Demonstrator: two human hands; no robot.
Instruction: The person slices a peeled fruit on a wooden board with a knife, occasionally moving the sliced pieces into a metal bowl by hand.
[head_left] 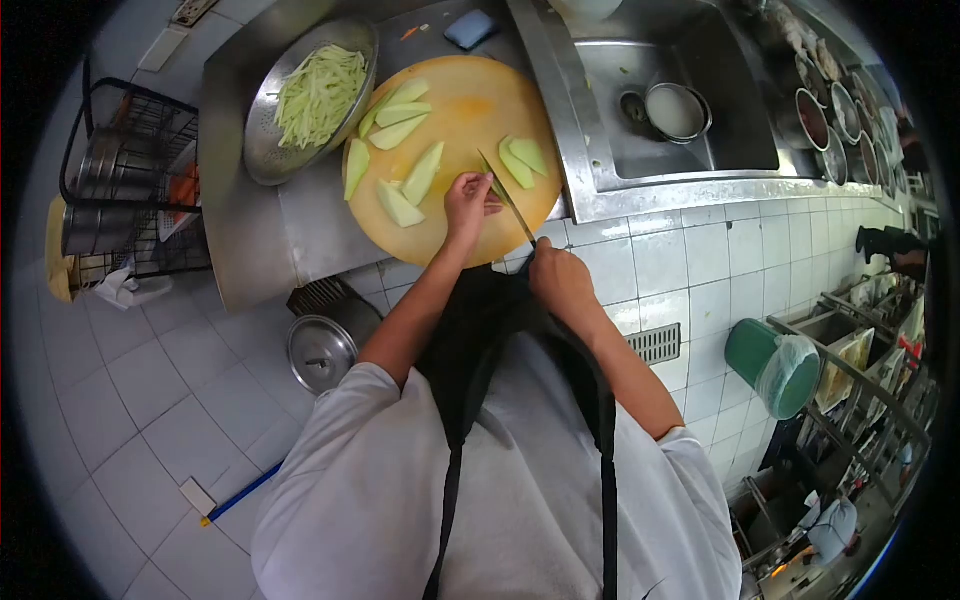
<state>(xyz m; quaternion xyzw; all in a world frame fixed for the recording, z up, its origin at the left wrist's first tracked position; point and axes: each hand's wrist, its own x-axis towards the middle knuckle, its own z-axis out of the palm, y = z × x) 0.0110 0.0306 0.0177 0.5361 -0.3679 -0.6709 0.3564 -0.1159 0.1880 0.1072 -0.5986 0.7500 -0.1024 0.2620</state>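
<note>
On a round yellowish cutting board (470,85) lie several pale green pieces (423,172), most on its left half and a few at the right. My right hand (562,280) is wrapped round the handle of a knife (516,210), whose blade points up and to the left. Just left of the blade, my left hand (470,205) has its fingers bent together over a green piece, mostly hidden by them. A metal colander (262,140) at the board's upper left holds a heap of pale green strips (322,95).
A steel sink (640,130) with a metal bowl (677,110) lies right of the board. A blue sponge (470,29) sits behind it. Wire basket (130,190) at left, lidded pot (321,352) below, green bin (760,360) at right, another person (832,525) lower right.
</note>
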